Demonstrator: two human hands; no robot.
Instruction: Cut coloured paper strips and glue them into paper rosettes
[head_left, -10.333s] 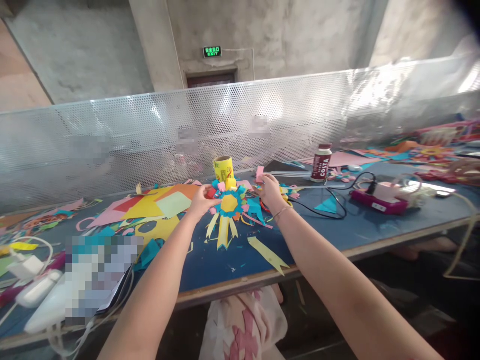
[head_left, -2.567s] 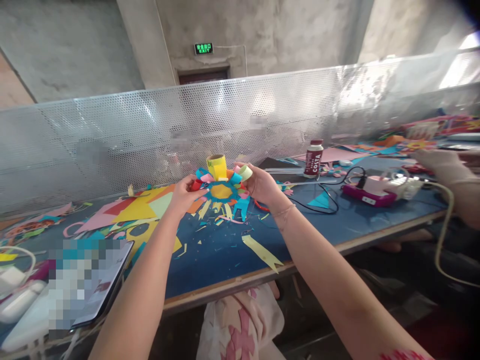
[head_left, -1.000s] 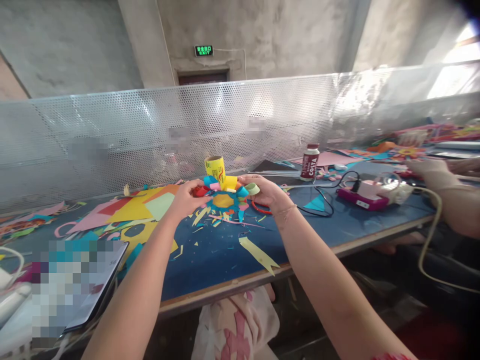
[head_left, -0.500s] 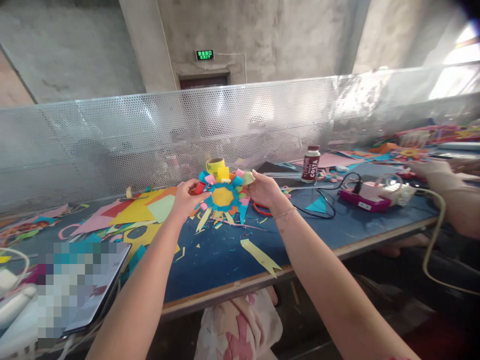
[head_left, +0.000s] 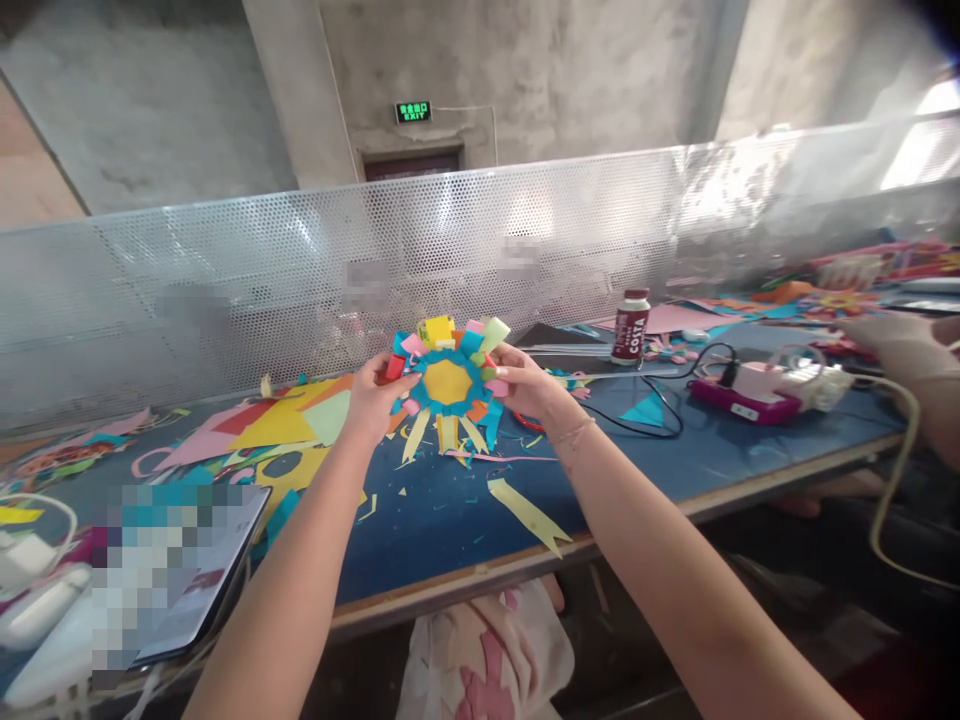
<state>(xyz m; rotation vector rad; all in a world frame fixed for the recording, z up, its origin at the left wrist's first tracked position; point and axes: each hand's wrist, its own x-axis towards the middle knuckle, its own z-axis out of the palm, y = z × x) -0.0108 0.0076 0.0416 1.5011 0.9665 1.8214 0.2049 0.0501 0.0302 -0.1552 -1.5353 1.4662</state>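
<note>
Over-tight fingers are threatening to crush the curled loops of the paper rosette [head_left: 448, 384], and outward pulling is risking a torn join. It is sitting at the centre of the frame, the left hand [head_left: 375, 395] pinching its left rim beside a red loop, the right hand [head_left: 525, 385] pinching the opposite edge (some fingers are hiding behind it, seemingly supporting the back). A flat, many-sided yellow disc is filling a ruffled blue ring; notched tails are hanging below. A matching pale-yellow strip [head_left: 529, 514] is lying lower centre.
</note>
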